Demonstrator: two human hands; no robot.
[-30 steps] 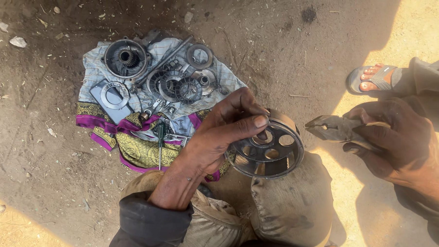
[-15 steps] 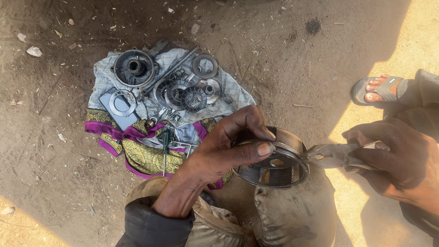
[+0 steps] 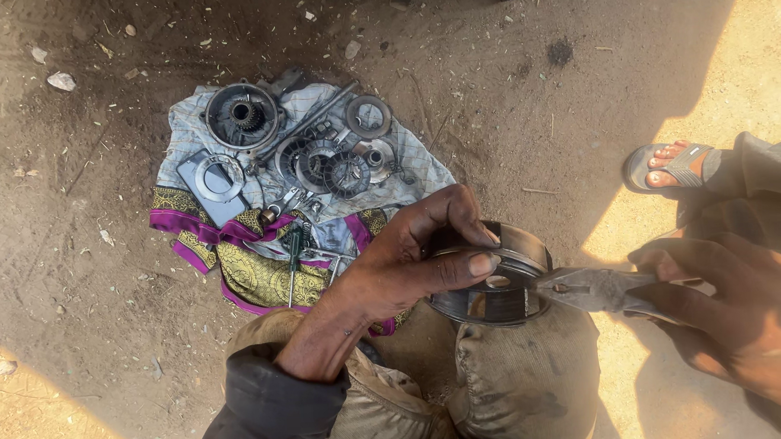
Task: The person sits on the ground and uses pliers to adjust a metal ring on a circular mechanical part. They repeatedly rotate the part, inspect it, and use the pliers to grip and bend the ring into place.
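Dirt ground (image 3: 508, 103), part shade, sun patch at 3 o'clock. Patterned cloth (image 3: 236, 268) at 10 o'clock from the knee, carrying gears, rings and a round housing (image 3: 241, 115). Trouser knee (image 3: 517, 379) at 6 o'clock props the round metal drum (image 3: 496, 276), dead centre-right. Left hand (image 3: 409, 258) closed over drum's rim, thumb across the top. Right hand (image 3: 731, 307) at 3 o'clock wrapped tight around pliers (image 3: 596, 288); plier tips touch drum's edge. Sandalled foot (image 3: 670, 166) at 2 o'clock.
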